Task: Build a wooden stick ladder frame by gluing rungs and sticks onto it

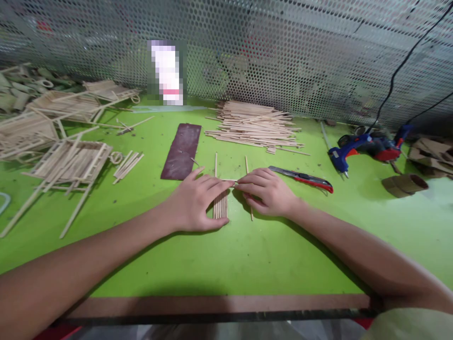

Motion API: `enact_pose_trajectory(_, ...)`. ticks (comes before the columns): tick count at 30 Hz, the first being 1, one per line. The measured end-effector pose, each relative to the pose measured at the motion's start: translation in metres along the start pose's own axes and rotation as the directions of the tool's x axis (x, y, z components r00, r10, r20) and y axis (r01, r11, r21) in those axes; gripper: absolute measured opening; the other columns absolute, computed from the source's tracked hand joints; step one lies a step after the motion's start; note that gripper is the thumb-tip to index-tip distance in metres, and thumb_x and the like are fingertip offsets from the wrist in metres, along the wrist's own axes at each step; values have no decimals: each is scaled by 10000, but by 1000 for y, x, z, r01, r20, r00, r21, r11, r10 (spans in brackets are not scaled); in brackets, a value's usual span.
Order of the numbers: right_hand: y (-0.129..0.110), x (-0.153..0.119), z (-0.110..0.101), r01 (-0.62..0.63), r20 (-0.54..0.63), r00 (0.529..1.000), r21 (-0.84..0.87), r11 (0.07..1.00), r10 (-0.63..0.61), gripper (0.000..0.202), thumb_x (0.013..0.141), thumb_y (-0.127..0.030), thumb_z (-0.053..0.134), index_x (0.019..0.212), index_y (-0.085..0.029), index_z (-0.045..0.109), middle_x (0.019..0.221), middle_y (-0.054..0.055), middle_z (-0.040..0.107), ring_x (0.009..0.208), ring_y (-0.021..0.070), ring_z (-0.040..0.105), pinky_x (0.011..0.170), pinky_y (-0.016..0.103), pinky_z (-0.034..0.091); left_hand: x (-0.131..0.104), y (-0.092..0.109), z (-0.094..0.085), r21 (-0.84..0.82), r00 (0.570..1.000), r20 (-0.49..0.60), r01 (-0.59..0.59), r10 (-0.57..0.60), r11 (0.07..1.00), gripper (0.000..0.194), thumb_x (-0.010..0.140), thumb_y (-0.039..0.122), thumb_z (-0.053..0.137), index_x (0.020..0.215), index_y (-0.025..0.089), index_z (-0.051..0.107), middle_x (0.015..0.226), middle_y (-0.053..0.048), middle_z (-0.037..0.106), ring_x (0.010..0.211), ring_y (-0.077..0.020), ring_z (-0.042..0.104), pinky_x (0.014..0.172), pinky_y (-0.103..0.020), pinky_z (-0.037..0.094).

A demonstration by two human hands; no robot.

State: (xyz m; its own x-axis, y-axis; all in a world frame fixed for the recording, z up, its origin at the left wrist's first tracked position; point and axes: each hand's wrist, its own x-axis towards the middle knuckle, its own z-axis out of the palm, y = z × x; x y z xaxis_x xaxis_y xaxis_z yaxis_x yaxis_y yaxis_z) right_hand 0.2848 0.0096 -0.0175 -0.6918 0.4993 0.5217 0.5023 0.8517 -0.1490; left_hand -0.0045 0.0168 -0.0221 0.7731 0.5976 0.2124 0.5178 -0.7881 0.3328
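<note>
My left hand point(193, 200) reaches around a short row of thin wooden sticks point(221, 205) lying side by side, its thumb at their near ends and its fingers across their far part. One longer stick point(216, 163) of the row sticks out beyond the fingers. My right hand point(267, 191) has its fingertips pinched on the end of a crosswise stick point(230, 182), close to the left fingertips. Another single stick point(247, 163) runs beneath the right fingers, apart from the row. Just beyond the right hand lies a red and black utility knife point(304, 179).
A brown sandpaper sheet point(182, 151) and a pile of sticks point(255, 123) lie farther back. Small wooden carts point(71, 163) and cut sticks point(128, 166) stand left. Blue glue guns point(341, 153) with cords and a tape roll point(405, 184) are right. Perforated metal mesh point(283, 52) borders the back.
</note>
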Motion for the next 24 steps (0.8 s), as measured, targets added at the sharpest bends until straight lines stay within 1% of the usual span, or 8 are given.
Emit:
enact_pose_trajectory(4, 1, -1, 0, 8, -91, 996, -2, 1000, -9, 288, 1035, -224, 571, 1161, -203, 828, 1092, 90, 859, 981, 255, 784, 905, 446, 622, 0, 0, -2, -25, 999, -34, -15, 14, 1000, 853, 907, 705, 683, 1605, 223, 600, 1352, -145, 815, 1220, -382, 757, 1332, -687, 320)
enact_pose_trajectory(7, 2, -2, -1, -19, -77, 997, -7, 1000, 18, 300, 1028, -228, 570, 1171, -228, 834, 1089, 82, 856, 968, 257, 773, 897, 453, 610, 1, 1, -5, -28, 998, -66, -14, 12, 1000, 858, 874, 671, 708, 1598, 222, 610, 1317, -141, 827, 1184, -390, 765, 1319, -713, 327)
enact_pose_trajectory(10, 1, -1, -1, -13, -57, 998, -7, 1000, 12, 303, 1026, -234, 572, 1171, -232, 838, 1089, 83, 855, 967, 258, 770, 897, 452, 605, 1, 3, -8, -21, 996, -84, -22, 20, 1000, 843, 867, 637, 699, 1582, 198, 623, 1300, -146, 830, 1165, -396, 769, 1313, -731, 328)
enact_pose_trajectory(12, 1, -1, 0, -4, -67, 998, -8, 1000, 3, 294, 1029, -237, 569, 1152, -229, 837, 1073, 81, 856, 951, 252, 771, 887, 441, 605, 1, 4, -9, -7, 996, -89, -25, 24, 1000, 828, 869, 613, 691, 1577, 187, 628, 1316, -154, 823, 1181, -398, 768, 1320, -721, 330)
enact_pose_trajectory(15, 1, 0, 0, 2, -89, 996, 2, 1000, -1, 276, 1030, -229, 576, 1128, -207, 833, 1058, 87, 857, 939, 245, 773, 875, 425, 606, 0, 7, -10, 6, 998, -59, -14, 14, 1000, 809, 885, 570, 702, 1596, 194, 612, 1367, -158, 804, 1240, -401, 752, 1336, -708, 318)
enact_pose_trajectory(18, 2, -1, 2, -7, -68, 998, 12, 1000, 8, 288, 1027, -211, 575, 1145, -199, 838, 1071, 95, 858, 937, 242, 774, 874, 421, 609, -1, 10, -12, 8, 1000, -13, 9, -9, 1000, 764, 926, 552, 692, 1606, 217, 603, 1375, -140, 803, 1264, -385, 743, 1349, -702, 298)
enact_pose_trajectory(21, 4, -2, 2, -19, -26, 999, 23, 1000, 20, 307, 1026, -211, 572, 1167, -207, 844, 1092, 97, 857, 942, 243, 775, 874, 423, 616, 1, 10, -15, 6, 1000, -7, -12, 12, 1000, 729, 932, 577, 689, 1565, 217, 647, 1374, -142, 803, 1255, -378, 745, 1345, -699, 311)
enact_pose_trajectory(24, 3, -2, 1, -24, -11, 1000, 31, 999, 24, 307, 1023, -213, 582, 1177, -206, 848, 1102, 100, 858, 961, 251, 780, 884, 431, 624, 3, 9, -21, 12, 999, -1, -47, 47, 999, 670, 936, 593, 685, 1482, 207, 720, 1371, -154, 804, 1247, -389, 746, 1314, -722, 356)
